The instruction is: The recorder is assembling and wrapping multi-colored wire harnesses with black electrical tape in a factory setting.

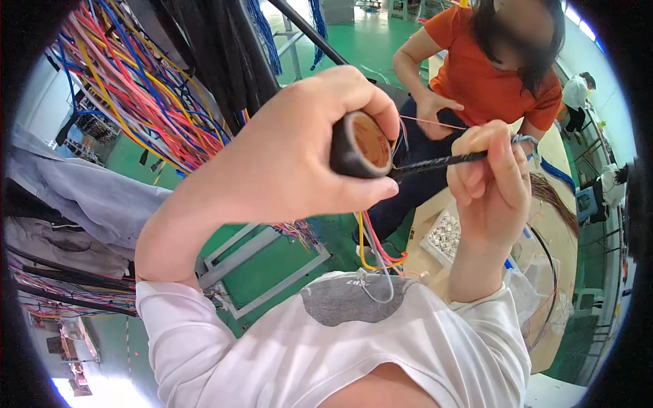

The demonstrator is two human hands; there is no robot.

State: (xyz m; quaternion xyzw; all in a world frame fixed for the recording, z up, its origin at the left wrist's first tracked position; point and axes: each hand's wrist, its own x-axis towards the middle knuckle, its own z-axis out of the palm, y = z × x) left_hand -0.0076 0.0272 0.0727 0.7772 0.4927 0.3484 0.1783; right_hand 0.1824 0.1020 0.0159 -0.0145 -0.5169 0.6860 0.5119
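Observation:
My left hand (292, 146) is closed around a roll of black tape (345, 151) whose brownish cardboard core faces me. A slim black strip (432, 165), either stretched tape or a tape-wrapped wire bundle, runs from the roll to my right hand (493, 166). The right fingers pinch its far end; a bluish-grey wire end (527, 139) curls out beyond them. Yellow, red and grey wires (371, 248) hang below the roll in front of my shirt. One thin pink wire (425, 121) stretches between the area behind the roll and my right hand. My left fingers partly hide the roll.
Thick bundles of coloured wires (136, 81) and black sleeved cables (224, 54) hang at the left. A person in an orange shirt (449, 51) sits opposite. On the wooden table (425, 217) at the right stands a tray of small white parts (445, 234). A grey metal frame (272, 285) stands below.

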